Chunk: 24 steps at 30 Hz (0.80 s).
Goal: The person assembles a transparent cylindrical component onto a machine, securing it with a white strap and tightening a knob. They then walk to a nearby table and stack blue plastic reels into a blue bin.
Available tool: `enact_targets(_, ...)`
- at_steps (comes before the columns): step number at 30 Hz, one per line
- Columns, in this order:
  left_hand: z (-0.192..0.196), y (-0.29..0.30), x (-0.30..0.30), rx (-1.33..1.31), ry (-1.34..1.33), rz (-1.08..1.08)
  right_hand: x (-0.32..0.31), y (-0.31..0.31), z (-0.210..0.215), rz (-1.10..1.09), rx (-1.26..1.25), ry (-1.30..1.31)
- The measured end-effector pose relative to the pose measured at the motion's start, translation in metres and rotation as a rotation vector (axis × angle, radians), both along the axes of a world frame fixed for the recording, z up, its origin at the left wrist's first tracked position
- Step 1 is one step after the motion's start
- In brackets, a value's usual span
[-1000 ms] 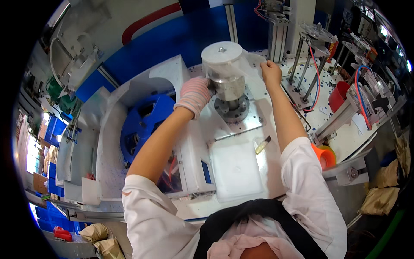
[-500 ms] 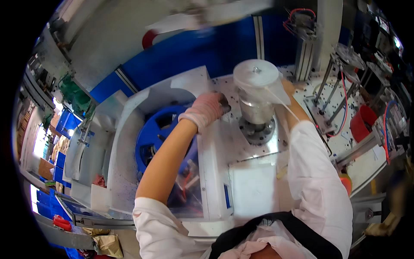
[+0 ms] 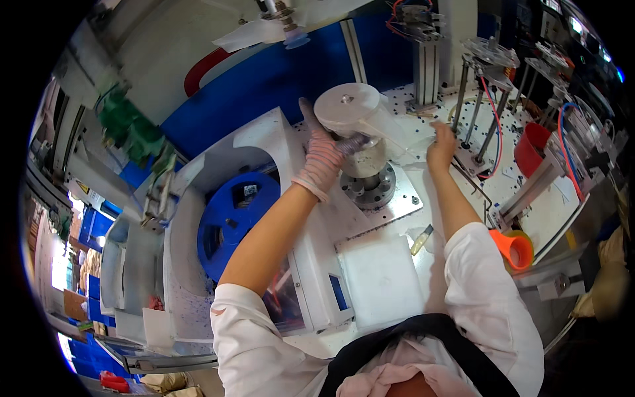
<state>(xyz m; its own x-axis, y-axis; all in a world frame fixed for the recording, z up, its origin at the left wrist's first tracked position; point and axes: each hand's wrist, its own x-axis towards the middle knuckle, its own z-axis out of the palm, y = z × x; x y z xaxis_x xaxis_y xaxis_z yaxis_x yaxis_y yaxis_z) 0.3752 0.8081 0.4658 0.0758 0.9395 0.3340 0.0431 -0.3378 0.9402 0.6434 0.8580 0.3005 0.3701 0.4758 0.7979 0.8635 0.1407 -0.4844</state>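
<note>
My gloved left hand (image 3: 322, 161) has its fingers (image 3: 349, 143) clenched around the round grey metal spool (image 3: 350, 126); my bare right hand (image 3: 440, 140) pinches its clear film strip (image 3: 403, 135).

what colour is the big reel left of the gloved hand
Blue, with a dark hub; the reel shows best in the head view.

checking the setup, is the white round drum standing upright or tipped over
Upright: the white drum stands on its round metal base, flat top up, gloved left hand against it.
</note>
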Motion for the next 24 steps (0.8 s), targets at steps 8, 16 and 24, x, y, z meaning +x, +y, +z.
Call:
enact_targets(8, -0.004, 0.023, -0.018, -0.07, 0.287, -0.02, -0.041, -0.099, -0.01, 0.01, -0.386, 0.068)
enact_targets(16, 0.027, -0.053, 0.005, -0.188, 0.118, 0.115, -0.054, -0.178, 0.0, -0.014, -0.27, -0.344)
enact_targets(24, 0.025, -0.022, 0.006, -0.075, 0.368, 0.371, -0.073, -0.194, 0.039, 0.66, -0.972, -0.23)
